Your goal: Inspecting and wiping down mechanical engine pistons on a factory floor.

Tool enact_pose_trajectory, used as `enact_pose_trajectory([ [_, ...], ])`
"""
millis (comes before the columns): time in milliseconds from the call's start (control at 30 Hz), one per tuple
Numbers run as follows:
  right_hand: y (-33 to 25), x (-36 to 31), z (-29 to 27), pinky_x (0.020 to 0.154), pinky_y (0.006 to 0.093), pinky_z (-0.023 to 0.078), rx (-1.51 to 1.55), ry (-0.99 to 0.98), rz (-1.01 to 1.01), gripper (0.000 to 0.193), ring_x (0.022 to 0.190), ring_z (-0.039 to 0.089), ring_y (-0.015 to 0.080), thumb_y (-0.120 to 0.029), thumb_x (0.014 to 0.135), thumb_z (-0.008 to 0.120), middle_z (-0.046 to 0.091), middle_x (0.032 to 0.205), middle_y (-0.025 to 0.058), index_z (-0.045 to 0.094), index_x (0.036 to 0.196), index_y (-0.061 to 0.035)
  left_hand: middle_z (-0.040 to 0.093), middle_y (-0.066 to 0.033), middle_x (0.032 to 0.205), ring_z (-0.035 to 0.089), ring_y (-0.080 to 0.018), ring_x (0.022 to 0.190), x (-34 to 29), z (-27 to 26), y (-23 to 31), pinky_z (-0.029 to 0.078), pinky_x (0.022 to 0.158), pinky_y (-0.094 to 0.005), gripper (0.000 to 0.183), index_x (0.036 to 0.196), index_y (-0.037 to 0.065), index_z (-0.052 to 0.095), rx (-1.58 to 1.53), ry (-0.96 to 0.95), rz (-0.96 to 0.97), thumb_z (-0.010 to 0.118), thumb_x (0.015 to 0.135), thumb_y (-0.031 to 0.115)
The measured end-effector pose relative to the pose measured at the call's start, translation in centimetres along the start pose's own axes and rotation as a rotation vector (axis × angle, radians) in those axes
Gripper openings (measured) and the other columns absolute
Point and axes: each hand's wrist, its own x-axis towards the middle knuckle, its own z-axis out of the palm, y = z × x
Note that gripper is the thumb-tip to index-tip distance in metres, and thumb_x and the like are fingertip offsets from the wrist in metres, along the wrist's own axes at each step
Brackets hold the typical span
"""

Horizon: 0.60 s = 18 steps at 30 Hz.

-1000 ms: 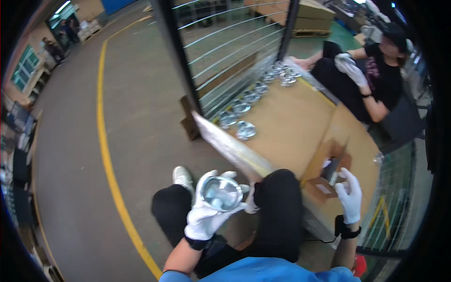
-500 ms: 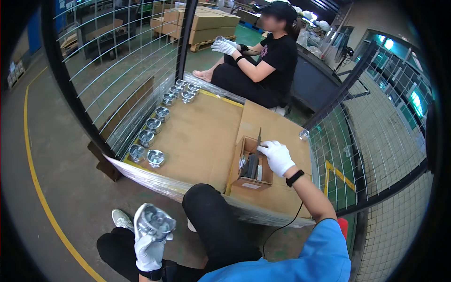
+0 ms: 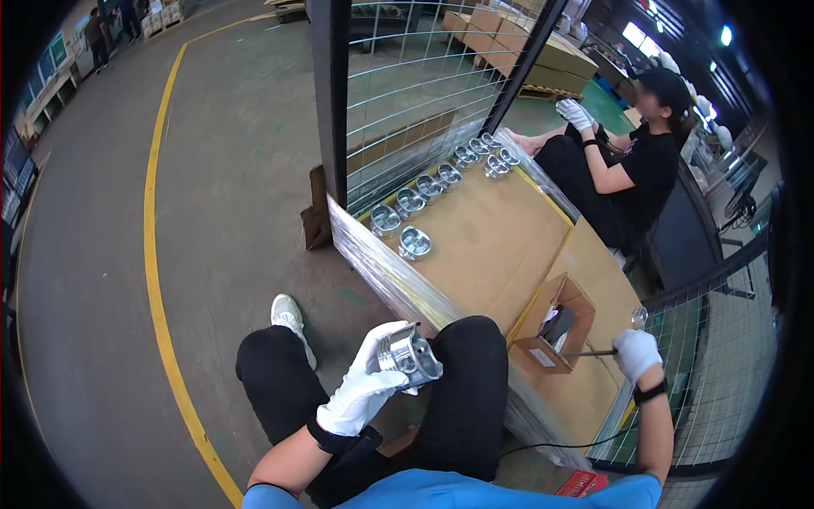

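My left hand (image 3: 360,394), in a white glove, grips a shiny metal piston (image 3: 407,355) above my knees, tilted with its hollow side partly showing. My gloved right hand (image 3: 638,355) is closed round the end of a thin dark rod-like tool (image 3: 592,353), whose exact kind is unclear. The tool points left, alongside the small open cardboard box (image 3: 558,363). Inside the box lie a dark block (image 3: 557,324) and other small pieces. Several more pistons (image 3: 415,243) stand along the left edge of the cardboard-topped pallet. A single piston (image 3: 638,318) sits just beyond my right hand.
Wire-mesh panels (image 3: 407,110) with dark posts flank the pallet (image 3: 483,246), whose sides are wrapped in clear film. Another person (image 3: 644,161) with white gloves sits at its far side. A black cable (image 3: 560,445) runs near my right arm. Stacked cartons (image 3: 543,55) stand behind.
My view has swung left. My left hand has raised and turned the piston in front of me. My right hand has drawn the thin tool out of the box toward the right.
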Motion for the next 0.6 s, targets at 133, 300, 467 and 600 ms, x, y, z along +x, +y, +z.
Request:
enact_pose_trajectory([
  [133,-1.5,-5.5,-7.0,0.073,0.0424,0.053,0.264,0.176,0.125,0.019,0.081,0.065,0.0327,-0.007,0.073,0.068,0.065,0.086,0.0164,0.07,0.092,-0.007,0.054,-0.0137,0.131,0.062,-0.0268,0.109,0.2,0.6,-0.3,0.054,0.072,-0.0324,0.071,0.142,0.009,0.038,0.047,-0.004,0.004,0.07,0.079,0.014],
  [300,-7.9,-5.7,-12.8,0.063,0.0379,0.05,0.738,0.523,-0.226,0.044,0.068,0.061,0.0289,-0.01,0.082,0.065,0.063,0.077,0.0097,0.065,0.126,-0.0133,0.06,-0.0115,0.116,0.064,-0.0174,0.093,-0.1,0.9,-0.7,0.048,0.059,-0.0243,0.061,0.141,0.01,0.04,-0.109,-0.111,-0.071,0.065,0.087,0.024],
  [467,-15.1,-4.2,-16.0,0.048,0.0349,0.045,0.591,0.235,-0.724,0.052,0.051,0.056,0.0253,-0.03,0.09,0.065,0.053,0.066,0.007,0.052,0.14,-0.0241,0.061,-0.0104,0.111,0.062,-0.0134,0.084,-0.5,0.8,-1.0,0.043,0.055,-0.0222,0.061,0.139,0.007,0.041,-0.09,-0.141,-0.088,0.064,0.084,0.024],
  [600,-16.1,-3.4,-16.9,0.044,0.0333,0.043,0.472,0.237,-0.81,0.052,0.047,0.053,0.0219,-0.029,0.094,0.06,0.053,0.066,0.006,0.047,0.144,-0.0244,0.061,-0.0085,0.111,0.061,-0.0113,0.084,-0.9,0.7,-1.2,0.042,0.054,-0.0209,0.062,0.137,0.007,0.043,-0.034,-0.135,-0.072,0.064,0.083,0.027],
])
